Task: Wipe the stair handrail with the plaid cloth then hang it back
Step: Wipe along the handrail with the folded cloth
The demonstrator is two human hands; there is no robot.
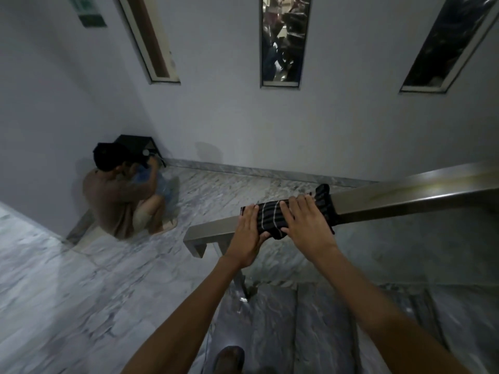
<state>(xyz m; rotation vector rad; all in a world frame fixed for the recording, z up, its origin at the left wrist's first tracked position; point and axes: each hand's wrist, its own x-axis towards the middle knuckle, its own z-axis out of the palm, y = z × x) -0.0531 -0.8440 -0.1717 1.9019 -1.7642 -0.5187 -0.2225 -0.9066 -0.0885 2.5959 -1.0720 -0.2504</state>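
Plaid cloth lies draped over top of the metal stair handrail, near its lower end, w/ both hands on it. Left hand sits on the cloth's left part, right hand on its right part, just beside each other w/ a strip of cloth showing between them.

Left hand: fingers held straight and close together, palm down flat on the cloth, thumb tucked under at the near edge of the rail. Not curled round anything, more pressing than gripping. Right hand: fingers spread a bit, laid flat across cloth and rail top, fingertips reaching the far edge. Can't tell if the thumb hooks under the fabric.

Cloth looks dark, nearly black, w/ thin pale stripes crossing it; bunched and folded, wraps down the near side of the rail, a rumpled end sticks up past the right hand's fingertips. Rail is flat-topped, brushed steel, slopes up to the right.

Beyond, on the marble landing, another person crouches in the corner by the wall. Three narrow windows in the wall above.
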